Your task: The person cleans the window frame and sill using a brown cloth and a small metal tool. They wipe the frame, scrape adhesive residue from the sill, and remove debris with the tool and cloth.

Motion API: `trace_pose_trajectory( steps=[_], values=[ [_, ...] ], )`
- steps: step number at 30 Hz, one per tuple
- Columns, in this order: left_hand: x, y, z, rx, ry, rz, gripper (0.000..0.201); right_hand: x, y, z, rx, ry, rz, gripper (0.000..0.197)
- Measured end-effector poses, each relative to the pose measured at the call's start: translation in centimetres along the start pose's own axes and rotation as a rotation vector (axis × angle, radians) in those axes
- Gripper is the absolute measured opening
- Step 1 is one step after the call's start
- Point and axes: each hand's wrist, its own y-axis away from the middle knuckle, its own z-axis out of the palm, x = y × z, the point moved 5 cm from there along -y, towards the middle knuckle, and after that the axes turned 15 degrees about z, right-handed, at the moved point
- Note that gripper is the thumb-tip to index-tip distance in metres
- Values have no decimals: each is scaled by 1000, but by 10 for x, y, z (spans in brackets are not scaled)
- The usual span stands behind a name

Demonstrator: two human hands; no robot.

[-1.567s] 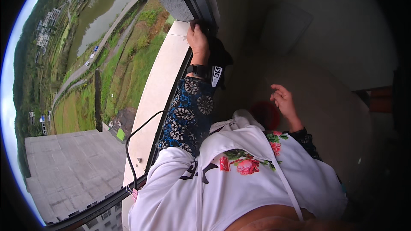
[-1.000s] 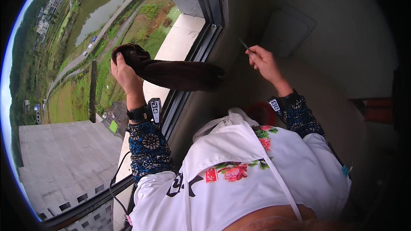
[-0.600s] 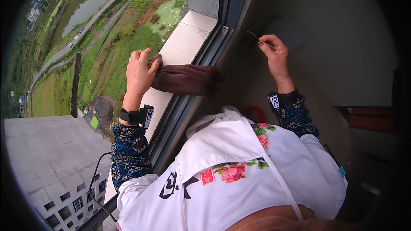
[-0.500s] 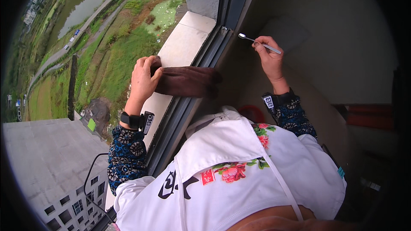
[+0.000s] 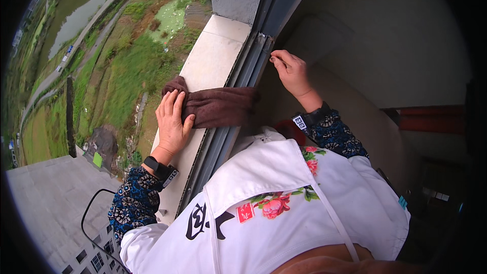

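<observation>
Red tub-like thing (image 5: 289, 130), frame centre: contents hidden from me. Left hand (image 5: 172, 124), centre-left: over brown cloth (image 5: 218, 106), grasp uncertain. Right hand (image 5: 293, 75), upper centre: grip pinching small object (image 5: 272, 59).

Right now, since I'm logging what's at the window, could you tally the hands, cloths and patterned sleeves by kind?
Hands: 2, the left hand and right hand
Brown cloth: 1
Patterned sleeves: 2, the left sleeve and right sleeve
Total: 5
</observation>
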Motion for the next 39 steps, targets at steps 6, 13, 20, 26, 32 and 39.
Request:
trace_pose_trajectory(
  steps=[6, 13, 20, 26, 32, 39],
  values=[
    [5, 5, -1, -13, -9, 8, 65, -19, -11, 20, 52, 283, -184, 9],
    [1, 9, 1, 23, 6, 5, 65, -20, -10, 35, 41, 392, -211, 10],
    [0, 9, 0, 11, 5, -14, 65, -5, -8, 44, 24, 485, -184, 13],
    [0, 2, -5, 2, 4, -12, 65, 6, -26, 50, 55, 525, -202, 12],
    [-1, 0, -4, 17, 8, -18, 65, 1, -30, 24, 141, 468, -247, 22],
    [3, -5, -4, 10, 2, -17, 64, -80, -16, 35, -42, 80, -601, 28]
  ],
)
